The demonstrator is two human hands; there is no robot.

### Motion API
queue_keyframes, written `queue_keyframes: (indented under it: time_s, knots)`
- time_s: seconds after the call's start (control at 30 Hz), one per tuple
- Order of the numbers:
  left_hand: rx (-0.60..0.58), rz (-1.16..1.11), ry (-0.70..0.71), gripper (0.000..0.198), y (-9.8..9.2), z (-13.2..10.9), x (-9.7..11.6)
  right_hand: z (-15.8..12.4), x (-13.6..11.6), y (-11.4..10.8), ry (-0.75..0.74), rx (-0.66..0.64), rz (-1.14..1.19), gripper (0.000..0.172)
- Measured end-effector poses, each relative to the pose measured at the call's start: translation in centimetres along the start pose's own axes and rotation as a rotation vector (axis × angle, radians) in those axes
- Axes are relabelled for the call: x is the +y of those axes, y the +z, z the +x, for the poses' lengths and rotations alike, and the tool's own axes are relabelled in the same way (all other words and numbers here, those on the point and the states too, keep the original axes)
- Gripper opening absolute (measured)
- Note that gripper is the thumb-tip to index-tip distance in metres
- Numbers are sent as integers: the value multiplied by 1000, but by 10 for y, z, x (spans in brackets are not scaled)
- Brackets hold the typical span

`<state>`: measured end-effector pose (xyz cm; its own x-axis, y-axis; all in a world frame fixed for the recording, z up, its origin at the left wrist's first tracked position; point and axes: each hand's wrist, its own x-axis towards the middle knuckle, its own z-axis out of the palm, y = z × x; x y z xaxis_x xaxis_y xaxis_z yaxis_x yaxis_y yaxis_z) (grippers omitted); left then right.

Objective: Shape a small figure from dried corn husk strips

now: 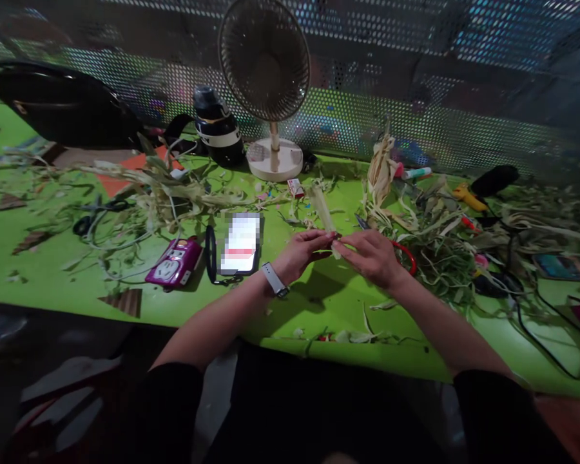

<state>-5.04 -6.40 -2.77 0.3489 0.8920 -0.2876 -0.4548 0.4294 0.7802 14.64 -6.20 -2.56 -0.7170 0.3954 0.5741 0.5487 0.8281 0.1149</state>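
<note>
A pale strip of corn husk [323,209] stands up from between the fingertips of both hands, above the green table. My left hand [305,252], with a watch on its wrist, pinches the strip's lower end from the left. From the other side, the fingers of my right hand [371,256] close on the same end; the exact grip is too small to make out. Red-handled scissors [406,258] lie beside and partly behind my right hand. A lit phone [241,243] rests to the left of my left hand.
Husk scraps [444,258] pile up on the right, more on the left. A fan [274,161] and a black bottle [218,132] stand at the back by a perforated metal panel. A purple power socket [176,263] with a cable and black scissors [101,209] lie left.
</note>
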Motion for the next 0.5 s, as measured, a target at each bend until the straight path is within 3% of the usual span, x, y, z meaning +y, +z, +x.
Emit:
queue_keyframes:
  time_s: [0.23,0.33,0.5]
  knots:
    - [32,96,33,27,-4,5,-5,3,1,3,66,145,172,14]
    - [42,113,74,30,-2,4,-5,6,-4,8,219,202,356,10]
    - [49,135,76,34,-1,1,-4,7,-8,16,509,187,635,12]
